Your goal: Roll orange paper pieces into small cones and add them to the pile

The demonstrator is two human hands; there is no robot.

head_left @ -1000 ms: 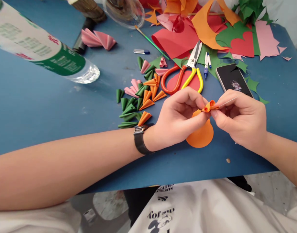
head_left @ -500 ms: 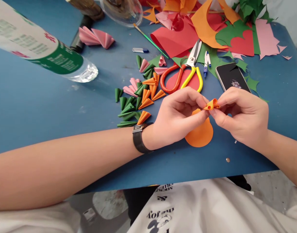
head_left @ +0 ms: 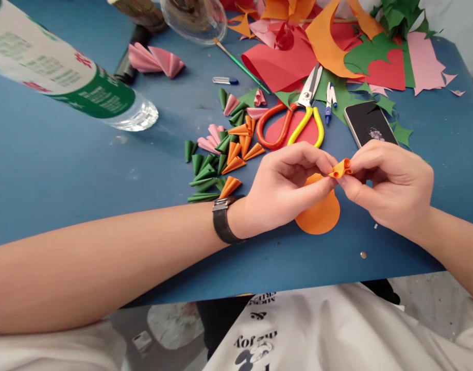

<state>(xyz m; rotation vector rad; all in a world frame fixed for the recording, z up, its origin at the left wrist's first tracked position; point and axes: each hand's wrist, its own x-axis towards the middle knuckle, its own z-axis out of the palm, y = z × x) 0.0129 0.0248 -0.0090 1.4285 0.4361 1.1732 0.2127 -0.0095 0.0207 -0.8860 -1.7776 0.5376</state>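
From my seat at the feed, I see the left hand [head_left: 288,185] pinching one end of a small rolled orange paper piece [head_left: 341,168] between thumb and fingertips, while the right hand [head_left: 394,188] grips the other end the same way. The piece sits between the two hands, raised over the blue table [head_left: 105,180], its curled openings showing. Below it, partly covered by the left hand, I make out a flat orange paper shape [head_left: 318,214] with a rounded near edge. A black strap [head_left: 226,221] circles the left wrist.

To the left of that hand I have a cluster of little paper cones: green cones [head_left: 204,172], orange cones [head_left: 233,165] and pink cones [head_left: 208,145], some touching. Just beyond the hands lie the scissors [head_left: 306,98], one handle red and one yellow, blades slightly parted, resting over red and green paper. A phone [head_left: 370,123] lies just beyond the right hand. Farther left I see a tilted bottle [head_left: 93,93], near a folded pink paper piece [head_left: 155,59]
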